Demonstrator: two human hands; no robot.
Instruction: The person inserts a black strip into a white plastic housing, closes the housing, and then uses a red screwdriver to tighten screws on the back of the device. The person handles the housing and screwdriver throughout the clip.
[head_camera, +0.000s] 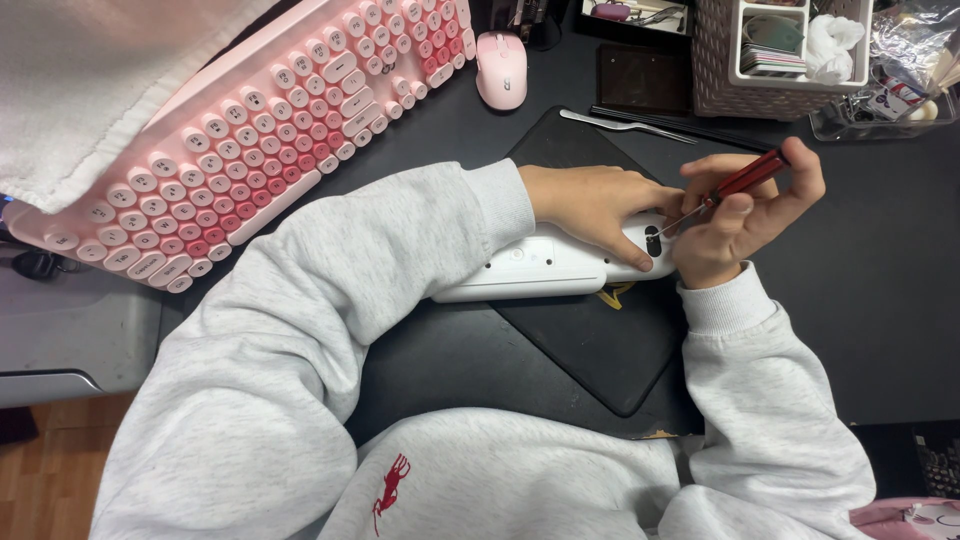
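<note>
Dark desk (880, 300), crowded along its far edge; black mat (590, 350) at centre. Far left, a pink round-key keyboard (250, 150) lies tilted, partly under a white towel (90, 80), with a pink mouse (502, 68) beside it. On the mat lies a white plastic device (530, 268), underside up. It looks light, stiff and smooth, so likely to slide unless pinned. Left hand (595, 205) presses flat on its right end, fingers spread, gripping nothing. Right hand (735, 215) is closed around a red-handled screwdriver (740, 180), tip at a dark slot in the casing. Best held by the long edges. Metal tweezers (615, 125) lie behind. Far right, a woven basket (720, 80) holds a white tray with cards and crumpled tissue; a clear box (880, 110) of small oddments sits beside it.
</note>
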